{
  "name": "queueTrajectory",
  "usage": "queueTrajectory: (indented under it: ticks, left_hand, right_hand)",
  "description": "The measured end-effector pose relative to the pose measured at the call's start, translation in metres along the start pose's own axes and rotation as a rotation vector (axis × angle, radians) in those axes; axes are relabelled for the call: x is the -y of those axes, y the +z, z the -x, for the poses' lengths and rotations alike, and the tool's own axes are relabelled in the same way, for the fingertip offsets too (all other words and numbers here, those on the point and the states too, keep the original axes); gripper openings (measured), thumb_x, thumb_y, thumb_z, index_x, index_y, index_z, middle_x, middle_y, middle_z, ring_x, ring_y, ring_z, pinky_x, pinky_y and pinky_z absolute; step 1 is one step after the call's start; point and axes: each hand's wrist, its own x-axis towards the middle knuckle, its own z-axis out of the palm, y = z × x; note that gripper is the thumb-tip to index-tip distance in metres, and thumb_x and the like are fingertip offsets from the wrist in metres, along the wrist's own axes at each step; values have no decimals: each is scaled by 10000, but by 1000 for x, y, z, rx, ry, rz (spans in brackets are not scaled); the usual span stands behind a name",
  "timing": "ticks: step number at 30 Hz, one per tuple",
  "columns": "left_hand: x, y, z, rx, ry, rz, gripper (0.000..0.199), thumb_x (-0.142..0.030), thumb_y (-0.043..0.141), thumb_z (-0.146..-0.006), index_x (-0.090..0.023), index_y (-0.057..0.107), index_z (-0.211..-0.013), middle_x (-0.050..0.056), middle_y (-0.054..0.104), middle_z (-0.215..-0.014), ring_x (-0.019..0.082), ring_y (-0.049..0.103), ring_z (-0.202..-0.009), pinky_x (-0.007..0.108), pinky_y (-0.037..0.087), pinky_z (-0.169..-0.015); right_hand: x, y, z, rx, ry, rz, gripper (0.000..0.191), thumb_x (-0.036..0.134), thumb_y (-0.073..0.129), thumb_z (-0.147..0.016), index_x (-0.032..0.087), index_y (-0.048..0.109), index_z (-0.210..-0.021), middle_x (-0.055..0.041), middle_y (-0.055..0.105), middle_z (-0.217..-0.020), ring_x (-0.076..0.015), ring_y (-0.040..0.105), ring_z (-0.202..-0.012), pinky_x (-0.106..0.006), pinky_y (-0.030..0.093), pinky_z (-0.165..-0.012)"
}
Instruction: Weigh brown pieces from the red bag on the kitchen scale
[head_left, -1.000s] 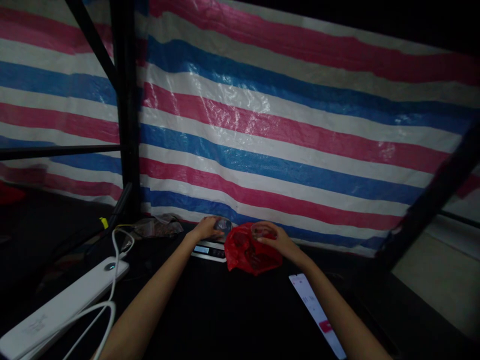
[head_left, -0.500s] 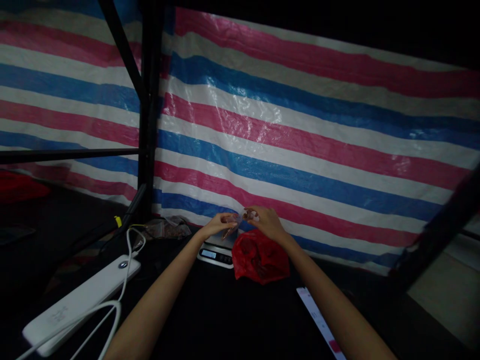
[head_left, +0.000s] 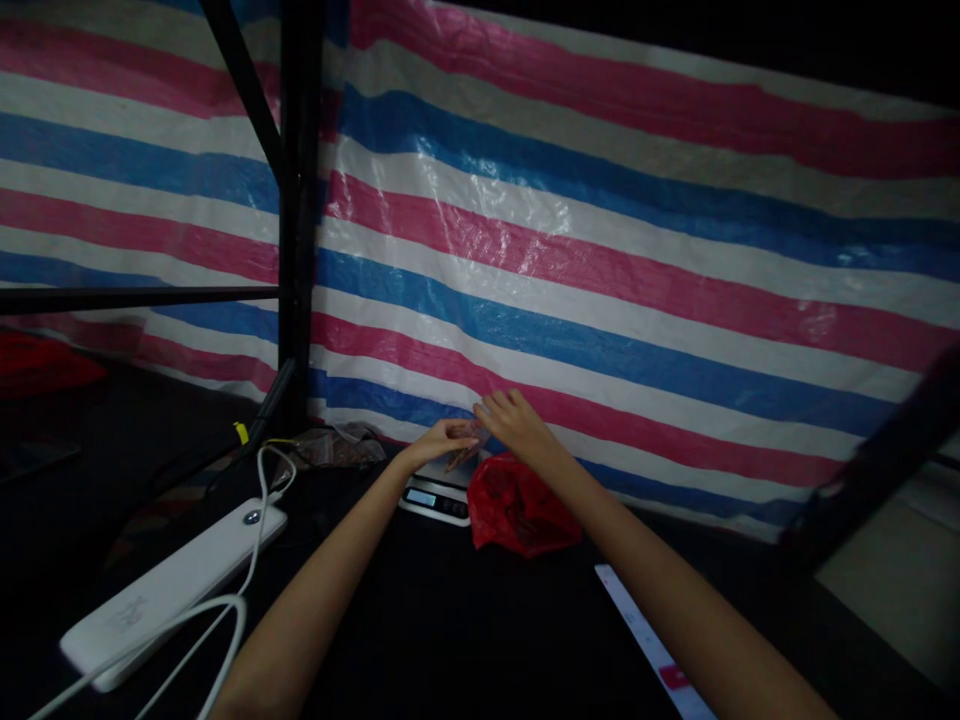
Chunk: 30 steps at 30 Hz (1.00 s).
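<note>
My left hand is closed on the edge of a small clear bag with brown bits in it, held above a kitchen scale with a lit display. My right hand is at the bag's upper right side, its fingers bent down over the opening; what they hold, if anything, is hidden. Below my right hand, a red plastic bag lies against the scale's right side, with dark contents showing in its mouth.
A white power bank with a white cable lies at the left. Behind it is a clear bag of brown pieces. A lit phone-like screen lies under my right forearm. Striped sheeting hangs behind, beside a black post.
My right hand has turned over and moved slightly up and left, to the mouth of the small bag. My left hand still holds the bag. The view has shifted slightly.
</note>
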Motion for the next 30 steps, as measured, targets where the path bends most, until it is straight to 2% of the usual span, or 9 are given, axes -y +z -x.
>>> queueTrajectory:
  ticks: [4, 7, 12, 15, 18, 19, 24, 27, 30]
  left_hand:
    - [-5, -7, 0, 2, 8, -100, 555, -393, 648, -668, -108, 525, -1128, 73, 642, -919, 164, 588, -808, 294, 425, -774]
    - [-1, -16, 2, -68, -21, -347, 582, -424, 650, -643, -103, 537, -1116, 84, 636, -953, 199, 579, -866, 310, 423, -800]
    - [17, -24, 9, -57, -152, -765, 587, -417, 670, -619, -137, 536, -1118, 99, 572, -1103, 248, 512, -1010, 342, 382, -874]
    - [12, -13, 9, -102, -31, -903, 579, -394, 655, -657, -169, 492, -1165, 100, 501, -1183, 249, 447, -1088, 369, 343, -915]
    - [-11, 16, 5, -256, 206, -981, 269, -286, 494, -809, -190, 541, -1055, 68, 513, -1110, 204, 440, -1072, 356, 328, -920]
    - [-19, 28, 4, -246, 266, -995, 209, -248, 451, -831, -186, 556, -1000, 62, 526, -1062, 191, 455, -1042, 340, 338, -906]
    - [-29, 91, 6, 244, 398, -1057, 130, -169, 457, -821, -171, 556, -905, 31, 563, -925, 137, 524, -880, 235, 387, -788]
    - [-12, 110, 10, 380, 417, -1181, 107, -180, 509, -794, -163, 574, -878, 42, 582, -914, 156, 533, -891, 255, 382, -796]
    - [2, 113, 13, 428, 400, -1298, 105, -193, 534, -780, -158, 594, -858, 60, 607, -893, 184, 544, -899, 293, 370, -820]
  right_hand:
    - [-3, -9, 20, -52, 153, -121, 291, 131, 404, -847, 147, 492, -1125, -125, 570, -1044, -236, 482, -964, -367, 335, -805]
    - [3, -5, 47, 10, 351, -462, 308, 229, 501, -813, 174, 476, -1115, -99, 576, -1050, -224, 512, -965, -351, 361, -819]
    - [28, 39, 104, 239, 552, -1206, 350, 273, 601, -724, 198, 453, -1033, -39, 611, -949, -158, 584, -832, -274, 437, -710]
    - [38, 69, 129, 293, 646, -1372, 308, 259, 575, -736, 193, 427, -997, -46, 615, -950, -155, 590, -852, -281, 443, -730]
    - [38, 85, 141, 262, 719, -1313, 291, 243, 522, -767, 190, 397, -1024, -59, 610, -979, -162, 587, -884, -294, 427, -768]
    - [37, 87, 143, 252, 738, -1254, 295, 233, 507, -775, 185, 391, -1041, -67, 606, -990, -167, 585, -893, -298, 419, -778]
    - [36, 87, 148, 376, 688, -765, 365, 153, 462, -785, 108, 387, -1139, -138, 609, -986, -217, 562, -955, -354, 316, -891]
    - [40, 86, 151, 410, 623, -490, 384, 132, 426, -798, 58, 389, -1173, -159, 619, -958, -233, 550, -977, -392, 219, -954]
    - [42, 86, 153, 416, 624, -314, 354, 117, 391, -809, 69, 432, -1157, -143, 630, -911, -233, 563, -923, -416, 199, -948]
